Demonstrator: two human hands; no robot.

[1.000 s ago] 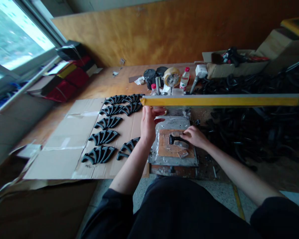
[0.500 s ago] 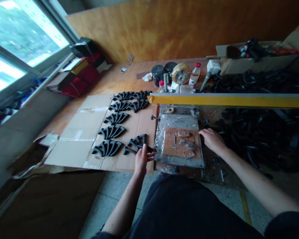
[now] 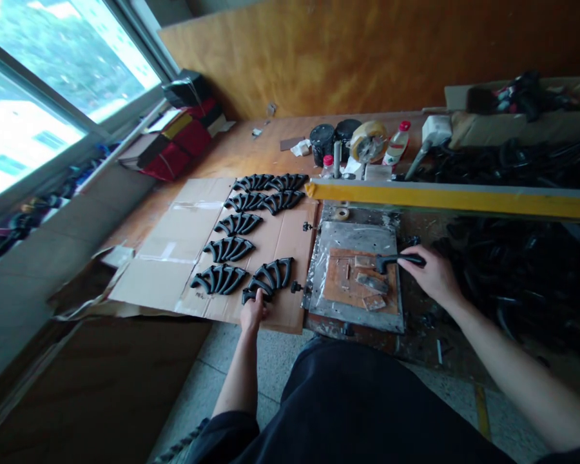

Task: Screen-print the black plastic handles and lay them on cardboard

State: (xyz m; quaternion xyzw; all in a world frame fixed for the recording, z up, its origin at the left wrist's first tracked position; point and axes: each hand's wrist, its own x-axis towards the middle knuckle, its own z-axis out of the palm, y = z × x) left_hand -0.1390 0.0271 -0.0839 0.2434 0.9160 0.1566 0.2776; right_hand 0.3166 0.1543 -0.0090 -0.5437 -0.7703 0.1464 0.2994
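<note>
My left hand (image 3: 253,311) rests on the near end of a fan of black curved handles (image 3: 269,280) lying on flattened cardboard (image 3: 174,258), fingers closed over one piece. My right hand (image 3: 432,274) grips a black curved handle (image 3: 399,260) at the right edge of a metal plate (image 3: 357,238) that carries a brown jig board (image 3: 362,283). More fans of black handles (image 3: 236,224) lie in rows on the cardboard.
A yellow-edged bar (image 3: 454,196) crosses above the plate. A large heap of black handles (image 3: 526,270) fills the right. Two black tins (image 3: 323,140), a tape roll (image 3: 368,140) and a bottle (image 3: 397,143) stand behind. Red bags (image 3: 181,138) sit by the window.
My left hand moved from the yellow bar down to the near fan of handles on the cardboard. My right hand left the jig, reached right, and now holds a black handle.
</note>
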